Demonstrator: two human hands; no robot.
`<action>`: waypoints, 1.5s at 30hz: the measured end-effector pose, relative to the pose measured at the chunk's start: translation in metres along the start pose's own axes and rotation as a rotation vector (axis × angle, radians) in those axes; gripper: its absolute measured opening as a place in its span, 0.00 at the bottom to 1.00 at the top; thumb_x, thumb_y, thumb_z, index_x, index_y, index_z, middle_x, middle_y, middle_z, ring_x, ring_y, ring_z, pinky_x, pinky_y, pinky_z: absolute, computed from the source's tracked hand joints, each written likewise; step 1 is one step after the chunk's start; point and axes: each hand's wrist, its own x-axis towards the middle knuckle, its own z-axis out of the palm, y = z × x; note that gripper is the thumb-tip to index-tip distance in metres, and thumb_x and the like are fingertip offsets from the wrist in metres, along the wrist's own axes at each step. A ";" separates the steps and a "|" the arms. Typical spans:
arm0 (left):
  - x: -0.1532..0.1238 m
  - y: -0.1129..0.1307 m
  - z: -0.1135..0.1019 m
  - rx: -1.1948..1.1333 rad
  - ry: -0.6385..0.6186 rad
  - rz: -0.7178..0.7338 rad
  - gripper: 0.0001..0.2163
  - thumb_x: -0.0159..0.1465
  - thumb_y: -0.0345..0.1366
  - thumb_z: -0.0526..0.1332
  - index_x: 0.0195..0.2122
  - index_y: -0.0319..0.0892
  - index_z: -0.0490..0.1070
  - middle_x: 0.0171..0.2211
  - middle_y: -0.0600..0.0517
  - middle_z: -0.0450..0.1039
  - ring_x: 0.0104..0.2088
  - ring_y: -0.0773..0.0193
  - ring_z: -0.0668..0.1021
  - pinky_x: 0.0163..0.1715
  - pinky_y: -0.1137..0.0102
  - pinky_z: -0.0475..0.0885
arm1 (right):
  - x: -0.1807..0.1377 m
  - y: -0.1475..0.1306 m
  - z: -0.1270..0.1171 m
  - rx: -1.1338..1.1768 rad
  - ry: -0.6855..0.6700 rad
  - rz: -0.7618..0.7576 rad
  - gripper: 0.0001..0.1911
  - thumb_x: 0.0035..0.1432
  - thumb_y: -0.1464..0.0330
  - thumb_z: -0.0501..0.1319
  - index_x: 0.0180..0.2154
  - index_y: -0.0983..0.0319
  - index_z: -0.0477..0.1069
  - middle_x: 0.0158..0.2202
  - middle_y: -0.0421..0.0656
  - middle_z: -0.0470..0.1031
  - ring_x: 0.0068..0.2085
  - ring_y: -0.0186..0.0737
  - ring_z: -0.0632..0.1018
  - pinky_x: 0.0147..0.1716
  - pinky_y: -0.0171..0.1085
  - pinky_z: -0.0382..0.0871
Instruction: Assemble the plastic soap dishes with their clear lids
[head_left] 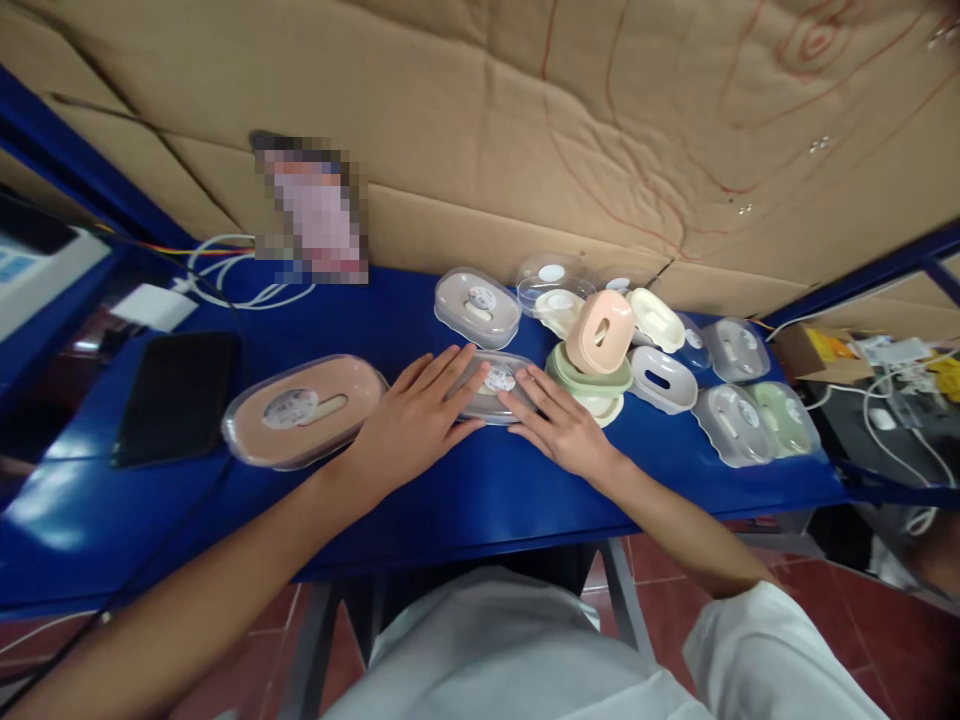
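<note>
My left hand lies flat with fingers stretched out, its fingertips resting on a small oval box with a clear lid in the middle of the blue table. My right hand is also flat, with spread fingers touching the same box from the right. A larger pink oval box with a clear lid sits just left of my left hand. Another lidded box stands behind.
A heap of soap-box parts, pink, green and white, lies right of my hands, with more lidded boxes further right. A black phone and white cables are at left. Cardboard backs the table.
</note>
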 end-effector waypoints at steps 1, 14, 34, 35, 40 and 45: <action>0.000 0.001 -0.003 0.021 0.011 -0.022 0.29 0.76 0.40 0.61 0.76 0.41 0.59 0.76 0.32 0.59 0.74 0.34 0.67 0.71 0.37 0.64 | 0.001 0.003 -0.007 -0.019 0.019 -0.010 0.24 0.75 0.60 0.64 0.68 0.58 0.72 0.68 0.50 0.76 0.71 0.51 0.74 0.68 0.49 0.73; 0.015 0.052 0.023 0.027 0.000 0.380 0.19 0.76 0.32 0.59 0.66 0.41 0.72 0.65 0.42 0.76 0.63 0.52 0.77 0.65 0.57 0.71 | -0.013 0.046 -0.047 0.137 -0.086 0.351 0.19 0.76 0.58 0.60 0.62 0.57 0.77 0.58 0.49 0.83 0.57 0.54 0.82 0.59 0.52 0.75; 0.017 0.011 0.016 0.149 0.125 0.322 0.25 0.71 0.37 0.69 0.67 0.40 0.68 0.67 0.34 0.69 0.64 0.43 0.76 0.61 0.53 0.74 | -0.015 0.031 -0.042 0.321 -0.208 0.162 0.23 0.78 0.66 0.57 0.71 0.55 0.67 0.68 0.50 0.76 0.68 0.49 0.77 0.67 0.57 0.70; 0.017 0.010 0.017 0.141 0.130 0.313 0.25 0.71 0.37 0.69 0.67 0.41 0.68 0.68 0.34 0.68 0.66 0.42 0.74 0.62 0.52 0.74 | -0.012 0.025 -0.038 0.332 -0.208 0.121 0.23 0.79 0.66 0.57 0.70 0.56 0.67 0.68 0.50 0.76 0.68 0.48 0.77 0.68 0.56 0.70; 0.013 0.010 0.017 0.152 0.095 0.316 0.19 0.73 0.36 0.66 0.63 0.38 0.72 0.57 0.41 0.80 0.57 0.51 0.80 0.63 0.56 0.72 | -0.004 0.000 -0.018 0.273 -0.163 -0.015 0.22 0.77 0.63 0.60 0.66 0.62 0.72 0.68 0.53 0.74 0.71 0.51 0.74 0.70 0.56 0.70; 0.008 0.013 0.015 0.176 0.071 0.297 0.16 0.74 0.36 0.65 0.61 0.37 0.73 0.52 0.44 0.81 0.53 0.53 0.81 0.57 0.58 0.72 | -0.005 -0.003 -0.022 0.252 -0.143 -0.010 0.21 0.75 0.65 0.62 0.65 0.61 0.75 0.65 0.54 0.78 0.68 0.53 0.77 0.69 0.55 0.74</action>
